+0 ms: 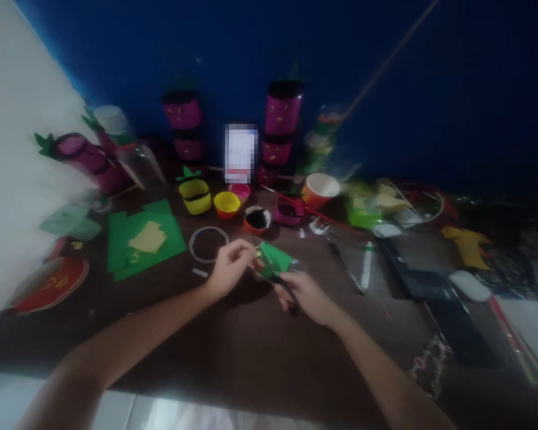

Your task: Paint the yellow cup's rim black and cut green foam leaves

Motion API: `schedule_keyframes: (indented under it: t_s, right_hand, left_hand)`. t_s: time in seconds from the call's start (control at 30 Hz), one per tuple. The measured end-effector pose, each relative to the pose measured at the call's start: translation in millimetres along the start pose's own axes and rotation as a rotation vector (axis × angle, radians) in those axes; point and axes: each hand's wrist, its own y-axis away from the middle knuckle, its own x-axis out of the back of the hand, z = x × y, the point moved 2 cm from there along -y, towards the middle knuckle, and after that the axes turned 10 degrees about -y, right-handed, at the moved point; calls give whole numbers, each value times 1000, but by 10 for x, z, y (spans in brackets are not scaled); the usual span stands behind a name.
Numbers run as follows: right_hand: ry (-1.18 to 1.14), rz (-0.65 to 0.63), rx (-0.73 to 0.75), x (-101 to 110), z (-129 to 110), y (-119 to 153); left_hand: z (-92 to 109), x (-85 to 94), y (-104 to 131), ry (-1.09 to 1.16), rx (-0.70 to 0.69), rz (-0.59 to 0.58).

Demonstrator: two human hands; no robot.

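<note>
My left hand (231, 267) is closed in a pinch on a small yellowish piece (258, 253), which is blurred. In my right hand (309, 297) is a pair of scissors (287, 289) with dark handles, its blades pointing up and left toward the left fingertips. Just beyond the blades shows a green piece (277, 257); whether it is held or lies on the table I cannot tell. A clear round ring (192, 245) lies to the left of my left hand. Farther left, pale yellow cut paper (147, 237) rests on green sheets (170, 251).
Behind my hands stand a yellow cup (226, 203), a pot of black paint (256, 222), a purple cup (289, 212) and a phone (241, 152). Purple bottle figures (284, 113) line the wall. To the right lie a pen (343, 263), a marker (366, 266) and a yellow glue gun (468, 246).
</note>
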Motion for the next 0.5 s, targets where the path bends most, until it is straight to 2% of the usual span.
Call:
schedule_keyframes:
  t_s: [0.5]
  right_hand:
    - [23,0,23,4,-5,12]
  left_hand:
    - [0,-3,-4,8,10,12]
